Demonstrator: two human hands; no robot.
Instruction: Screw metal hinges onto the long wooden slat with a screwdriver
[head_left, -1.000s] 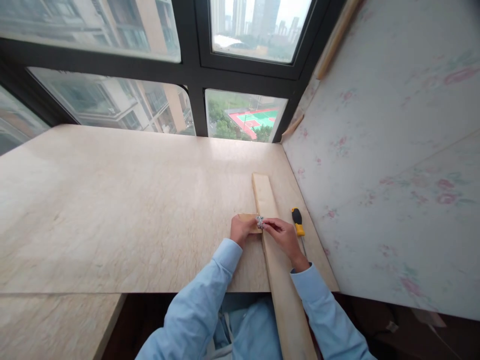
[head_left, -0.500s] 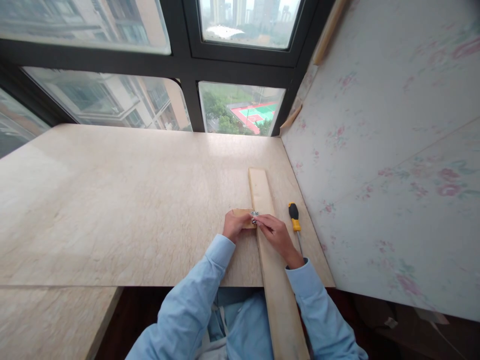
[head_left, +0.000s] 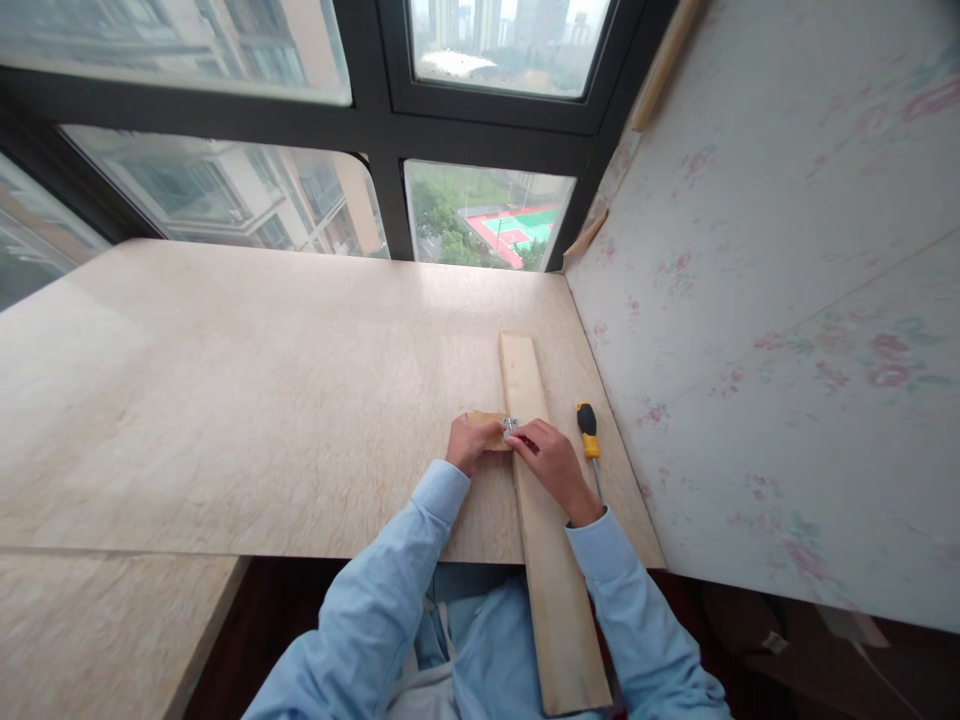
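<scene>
A long wooden plank (head_left: 525,378) lies on the marble-patterned tabletop (head_left: 262,400) and sticks out over its near edge toward my lap. A small wooden block (head_left: 484,423) lies against the plank's left side. A small metal hinge (head_left: 511,426) sits where block and plank meet. My left hand (head_left: 469,447) is closed on the block and presses it against the plank. My right hand (head_left: 551,464) rests on the plank, its fingertips pinched at the hinge. A screwdriver (head_left: 589,430) with a yellow and black handle lies just right of my right hand.
A wall with floral wallpaper (head_left: 750,300) rises close along the table's right side. Large windows with a dark frame (head_left: 390,190) stand behind the table's far edge. A second slab of the same surface (head_left: 90,620) lies at the lower left.
The view has shifted slightly, so everything sits a little higher and further left in the picture. Both hands stay at the block and hinge; the screwdriver has not moved.
</scene>
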